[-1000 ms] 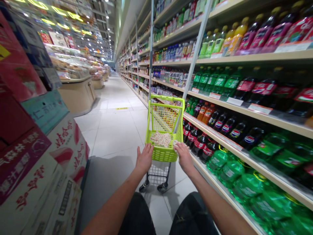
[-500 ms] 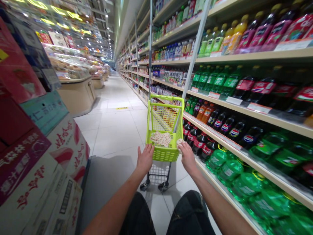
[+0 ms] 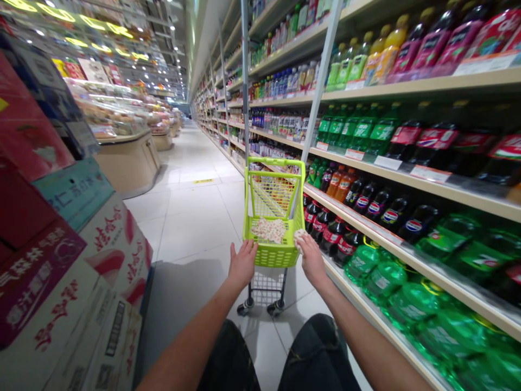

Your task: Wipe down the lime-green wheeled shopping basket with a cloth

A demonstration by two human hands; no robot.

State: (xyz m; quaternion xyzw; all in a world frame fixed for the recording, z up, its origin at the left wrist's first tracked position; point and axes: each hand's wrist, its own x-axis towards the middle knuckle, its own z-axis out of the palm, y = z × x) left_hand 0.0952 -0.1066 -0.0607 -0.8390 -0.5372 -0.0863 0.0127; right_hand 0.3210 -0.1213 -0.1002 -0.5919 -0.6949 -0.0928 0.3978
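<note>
A small lime-green shopping cart (image 3: 274, 258) with a basket and dark casters stands straight in front of me. A pale cloth with small reddish speckles (image 3: 268, 230) lies in its basket. My left hand (image 3: 243, 263) is at the basket's near left corner, thumb apart and fingers lying forward along the edge; whether they press on it I cannot tell. At the near right corner, my right hand (image 3: 311, 260) has its fingers closed on a bunched speckled cloth (image 3: 299, 238), held against or close to the basket's side.
Shelves of drink bottles (image 3: 378, 133) run along the right, close to the cart. Stacked drink cartons (image 3: 77, 260) stand on the left. Farther off is a rounded display counter (image 3: 130, 163). The pale tiled floor (image 3: 191, 228) stretches down the aisle. My knees (image 3: 317, 353) show below.
The view has shifted slightly, so the shelves and cartons sit a little differently in frame. The cart's casters have moved slightly right in the picture. Both hands keep their places at the basket.
</note>
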